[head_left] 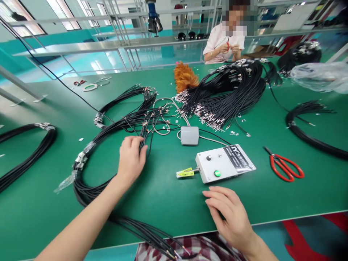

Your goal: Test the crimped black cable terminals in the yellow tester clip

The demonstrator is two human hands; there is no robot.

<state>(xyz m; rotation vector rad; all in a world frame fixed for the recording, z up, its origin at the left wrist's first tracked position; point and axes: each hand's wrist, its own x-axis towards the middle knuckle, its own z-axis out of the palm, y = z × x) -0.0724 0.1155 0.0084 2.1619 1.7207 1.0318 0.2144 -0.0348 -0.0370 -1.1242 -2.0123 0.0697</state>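
My left hand rests on a looped bundle of black cables, its fingers closed around a few strands near the loop's top. Flat on the green table near the front edge lies my right hand, fingers apart and holding nothing. Just beyond it stands a white test box with a green lit button, a black knob and a yellow-tagged probe sticking out on its left. A grey pedal-like box sits behind it, wired to it.
Red-handled scissors lie to the right. A big heap of black cables with metal ends fills the middle back, beside an orange duster. More cable loops lie far left and far right. A person works across the table.
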